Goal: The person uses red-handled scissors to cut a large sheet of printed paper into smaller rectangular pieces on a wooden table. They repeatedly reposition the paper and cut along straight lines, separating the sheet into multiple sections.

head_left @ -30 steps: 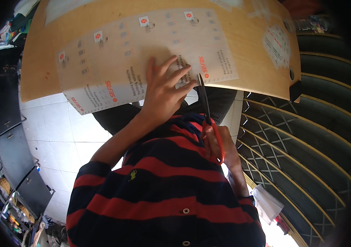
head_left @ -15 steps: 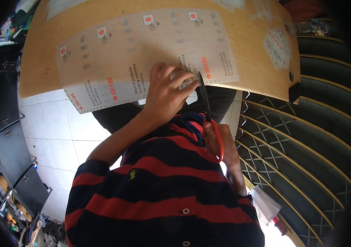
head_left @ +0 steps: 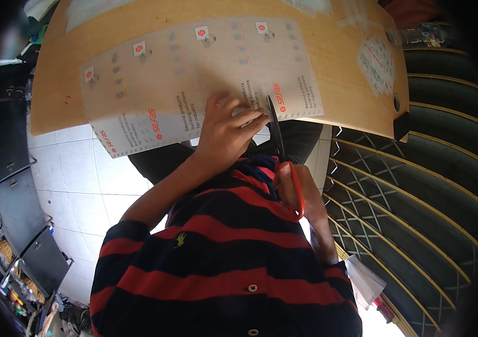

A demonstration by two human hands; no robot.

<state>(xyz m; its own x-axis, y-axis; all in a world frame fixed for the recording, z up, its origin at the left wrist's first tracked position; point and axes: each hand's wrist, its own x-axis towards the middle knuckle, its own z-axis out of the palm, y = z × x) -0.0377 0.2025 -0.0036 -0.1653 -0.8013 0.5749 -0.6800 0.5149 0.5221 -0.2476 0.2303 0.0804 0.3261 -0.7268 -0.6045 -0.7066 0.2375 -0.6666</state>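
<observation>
One printed translucent sheet (head_left: 154, 78), one pair of red-handled scissors (head_left: 276, 137), at a wooden tabletop (head_left: 53, 95).
From the left, the sheet spreads across the tabletop, its near margin hanging past the edge; it looks light, thin and limp, perhaps slick and easily creased, so it should be steadied flat near that margin. Further right, the left hand (head_left: 225, 135) lies over the margin with fingers bent; whether the tips pinch the sheet or merely press it, I cannot tell. Just beside them, the scissors' black blades point away from the body, tips over the sheet. Rightmost, the right hand (head_left: 308, 182) has its fingers wrapped around the red handles, the sensible hold on a stiff tool.
</observation>
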